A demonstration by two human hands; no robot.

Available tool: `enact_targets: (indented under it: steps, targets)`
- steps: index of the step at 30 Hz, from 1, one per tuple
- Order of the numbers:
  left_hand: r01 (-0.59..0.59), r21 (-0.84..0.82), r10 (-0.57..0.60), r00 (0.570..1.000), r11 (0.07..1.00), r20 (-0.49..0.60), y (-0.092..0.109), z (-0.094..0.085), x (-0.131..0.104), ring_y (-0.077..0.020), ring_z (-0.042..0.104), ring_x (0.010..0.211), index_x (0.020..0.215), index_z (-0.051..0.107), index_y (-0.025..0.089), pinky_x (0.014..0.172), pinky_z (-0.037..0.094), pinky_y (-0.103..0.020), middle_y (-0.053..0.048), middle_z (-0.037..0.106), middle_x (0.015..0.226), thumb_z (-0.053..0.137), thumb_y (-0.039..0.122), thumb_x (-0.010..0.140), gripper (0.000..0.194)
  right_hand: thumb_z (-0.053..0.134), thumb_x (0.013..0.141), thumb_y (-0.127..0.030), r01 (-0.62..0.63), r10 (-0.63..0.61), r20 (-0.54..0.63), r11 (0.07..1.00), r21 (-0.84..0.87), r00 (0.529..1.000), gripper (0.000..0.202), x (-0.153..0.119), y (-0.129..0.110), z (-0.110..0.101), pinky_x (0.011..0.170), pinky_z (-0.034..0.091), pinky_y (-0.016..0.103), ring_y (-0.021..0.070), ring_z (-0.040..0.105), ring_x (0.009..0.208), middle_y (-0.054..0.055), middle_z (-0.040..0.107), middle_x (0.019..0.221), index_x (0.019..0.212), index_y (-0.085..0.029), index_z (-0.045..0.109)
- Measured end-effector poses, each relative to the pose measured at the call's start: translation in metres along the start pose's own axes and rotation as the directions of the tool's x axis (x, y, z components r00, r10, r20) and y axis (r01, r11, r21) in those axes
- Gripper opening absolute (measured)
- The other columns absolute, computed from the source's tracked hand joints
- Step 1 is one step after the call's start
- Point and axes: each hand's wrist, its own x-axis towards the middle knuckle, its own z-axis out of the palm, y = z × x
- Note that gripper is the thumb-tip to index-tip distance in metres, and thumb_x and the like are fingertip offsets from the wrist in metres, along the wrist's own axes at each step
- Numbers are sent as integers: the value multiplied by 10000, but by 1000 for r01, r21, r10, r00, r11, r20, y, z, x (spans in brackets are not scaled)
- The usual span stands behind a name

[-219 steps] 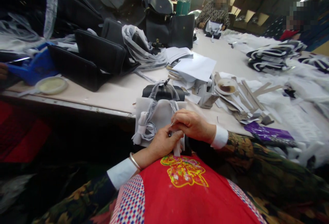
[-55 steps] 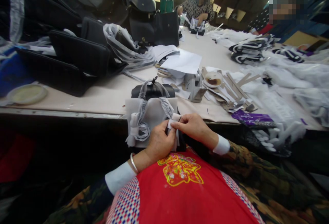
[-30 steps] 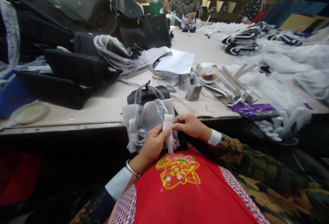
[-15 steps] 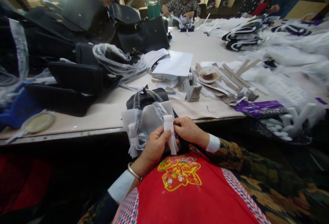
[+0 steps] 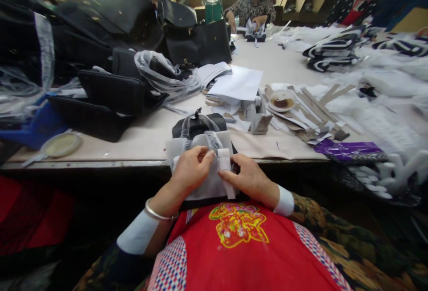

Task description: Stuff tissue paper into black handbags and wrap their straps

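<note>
At the table's near edge, a black bag [image 5: 200,124] leans with a translucent white foam sheet [image 5: 203,186] over its front. Clear plastic film wraps its handle [image 5: 211,126]. My right hand [image 5: 250,177] is closed on a white foam strip [image 5: 224,159] at the bag's right side, thumb across its front. Just left of the strip, my left hand [image 5: 190,170] is pinched, thumb and forefinger together over the foam sheet. Whatever its fingertips hold, if anything, is too small to make out. The left hand hides part of the bag's left side.
Black bags [image 5: 113,99] crowd the left, beside a blue bin [image 5: 40,119] and a tape roll [image 5: 62,145]. Paper sheets [image 5: 237,81], a small dish [image 5: 281,100] and cardboard strips [image 5: 314,108] lie ahead. White foam pieces [image 5: 384,177] sit at right. A co-worker [image 5: 256,10] works across the table.
My left hand has let go of the foam strip and moved left and slightly up. My right hand now grips the strip with its thumb in front. The view has shifted a little left.
</note>
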Motion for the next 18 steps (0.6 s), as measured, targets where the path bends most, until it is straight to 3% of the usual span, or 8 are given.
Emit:
enact_targets:
  steps: [4,7,11,13,15,18]
  targets:
    - [108,-248,-102,994,963,36,-1,26,11,-222,693,718,867,697,169,666,563,-323,-62,724,734,662,500,864,333,666,831,-265,195,-225,-140,960,-200,964,181,-4,-9,4,943,502,432,286,602,1032,139,643,1036,963,-143,675]
    - [146,-530,-139,989,836,54,-6,40,12,-189,655,670,887,690,158,613,536,-283,-48,706,732,746,531,794,389,726,806,-317,287,-347,-170,910,-299,922,312,-8,-9,2,1040,459,515,346,534,1186,185,592,1204,1054,-140,659]
    - [151,-733,-147,987,663,70,-11,47,9,-131,587,613,937,674,146,594,483,-235,-15,665,717,725,508,818,385,685,868,-356,366,-419,-239,900,-238,876,317,-9,-5,-6,1047,472,514,327,539,1202,174,582,1223,1117,-164,642]
    - [146,-710,-155,987,689,53,-8,44,4,-130,574,603,936,661,149,582,459,-235,-10,652,712,690,515,847,378,679,872,-361,348,-398,-268,912,-215,877,373,-9,-6,-7,1051,469,524,331,538,1215,176,582,1242,1186,-169,621]
    - [107,-587,-136,991,802,-5,2,37,-3,-151,588,627,917,654,159,595,456,-255,-22,659,727,645,516,884,358,727,824,-389,318,-352,-252,933,-168,901,534,-9,-8,-4,1077,442,545,352,510,1260,192,563,1303,1280,-157,574]
    - [-90,-251,74,995,964,-74,18,24,-12,-199,615,755,874,666,179,728,489,-314,-57,670,807,558,463,949,312,758,777,-430,158,-148,-163,986,50,975,600,-5,-10,3,994,495,515,331,586,1134,173,623,1218,1272,-148,571]
